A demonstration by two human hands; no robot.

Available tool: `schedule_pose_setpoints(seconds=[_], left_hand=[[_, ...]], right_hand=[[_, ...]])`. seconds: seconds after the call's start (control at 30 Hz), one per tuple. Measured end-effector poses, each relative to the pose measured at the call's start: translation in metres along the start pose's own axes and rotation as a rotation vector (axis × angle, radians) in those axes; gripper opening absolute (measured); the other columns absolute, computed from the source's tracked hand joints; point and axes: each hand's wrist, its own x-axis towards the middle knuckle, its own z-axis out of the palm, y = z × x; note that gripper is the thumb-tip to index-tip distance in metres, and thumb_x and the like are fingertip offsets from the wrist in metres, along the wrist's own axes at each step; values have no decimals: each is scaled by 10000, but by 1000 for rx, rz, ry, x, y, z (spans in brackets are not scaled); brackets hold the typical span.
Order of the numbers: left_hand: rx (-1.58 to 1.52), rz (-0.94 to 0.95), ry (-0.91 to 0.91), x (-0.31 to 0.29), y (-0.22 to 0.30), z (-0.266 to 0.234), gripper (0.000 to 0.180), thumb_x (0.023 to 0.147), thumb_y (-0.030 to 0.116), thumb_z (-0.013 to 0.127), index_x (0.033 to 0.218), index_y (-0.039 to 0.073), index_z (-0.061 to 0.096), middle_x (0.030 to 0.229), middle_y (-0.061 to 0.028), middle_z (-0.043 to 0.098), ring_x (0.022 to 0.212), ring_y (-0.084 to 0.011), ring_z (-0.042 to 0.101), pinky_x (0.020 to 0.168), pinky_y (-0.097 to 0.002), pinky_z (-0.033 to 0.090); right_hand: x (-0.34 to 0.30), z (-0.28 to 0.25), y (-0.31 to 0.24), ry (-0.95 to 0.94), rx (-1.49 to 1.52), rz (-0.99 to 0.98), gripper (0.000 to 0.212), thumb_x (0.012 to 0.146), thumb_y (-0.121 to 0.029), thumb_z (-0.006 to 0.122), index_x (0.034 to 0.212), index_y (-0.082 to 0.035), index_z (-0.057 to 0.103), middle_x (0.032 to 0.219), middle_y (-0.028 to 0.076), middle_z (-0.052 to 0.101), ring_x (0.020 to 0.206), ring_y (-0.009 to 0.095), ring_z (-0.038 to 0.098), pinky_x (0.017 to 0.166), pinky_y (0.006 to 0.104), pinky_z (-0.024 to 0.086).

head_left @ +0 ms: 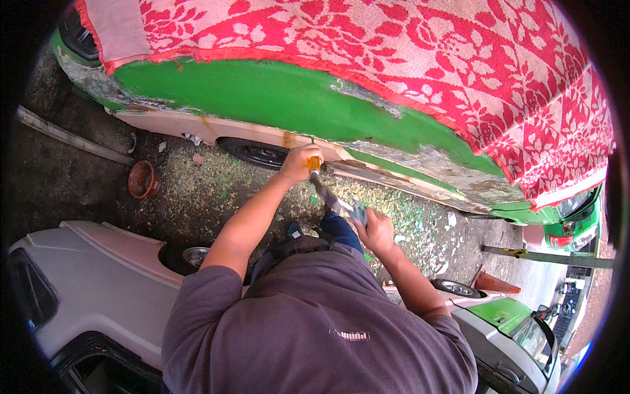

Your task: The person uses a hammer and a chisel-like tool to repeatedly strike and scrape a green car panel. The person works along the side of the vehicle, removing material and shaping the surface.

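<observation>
My left hand (303, 163) is closed round the translucent amber handle (314, 164) of a tool with a dark metal shank (321, 187), close by the car's side. The shank slants down toward my right hand (376, 231). That hand grips a blue-grey thing (358, 213), blurred, so its kind does not show. The two held things meet or overlap in front of my body. Beyond them stands a green and pale pink car (262, 88), its lower side scraped bare and rusty in patches. I cannot tell whether either tool touches the car.
A red and white floral cloth (420, 46) drapes over the car. Paint flakes (203, 174) cover the ground beside its wheel (252, 152). A terracotta pot (144, 179) sits at left. Behind me are a grey-white vehicle (98, 282) and, at right, an orange cone (497, 283).
</observation>
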Motion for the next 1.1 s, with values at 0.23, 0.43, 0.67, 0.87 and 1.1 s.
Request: schedule_pose_setpoints(seconds=[0.23, 0.43, 0.67, 0.87, 1.1], left_hand=[[-35, -40, 52, 3, 3, 9, 110, 700, -26, 657, 781, 35, 616, 795, -87, 618, 749, -254, 629, 671, -328, 489], [43, -45, 122, -5, -9, 12, 52, 740, 11, 658, 771, 25, 619, 807, -91, 627, 727, -248, 632, 676, -321, 497], [11, 38, 32, -7, 10, 6, 79, 751, 20, 668, 806, 40, 616, 856, -92, 612, 782, -250, 638, 684, -324, 500], [24, 41, 35, -3, 7, 15, 106, 726, 20, 671, 809, 50, 611, 833, -89, 608, 769, -266, 640, 668, -325, 497], [47, 15, 57, 1, 6, 15, 116, 702, 20, 671, 783, 58, 596, 823, -87, 616, 763, -275, 648, 657, -337, 500]], right_hand=[[2, -10, -11, 63, 104, -7, 298, 867, -268, 690, 791, -32, 525, 667, 187, 586, 580, 401, 592, 512, 466, 455], [-6, 4, 12, 35, 42, 175, 310, 856, -274, 703, 802, -31, 518, 659, 175, 579, 575, 397, 584, 516, 464, 447], [-2, 1, 9, 17, 73, 185, 330, 838, -277, 734, 822, -23, 524, 598, 180, 538, 560, 404, 563, 511, 463, 428], [1, -2, 10, 38, 141, 238, 319, 843, -282, 734, 826, -22, 551, 605, 194, 543, 544, 408, 552, 496, 455, 415], [-4, -9, 4, 99, 100, 99, 335, 849, -281, 727, 792, -18, 527, 609, 175, 542, 534, 395, 553, 490, 456, 424]])
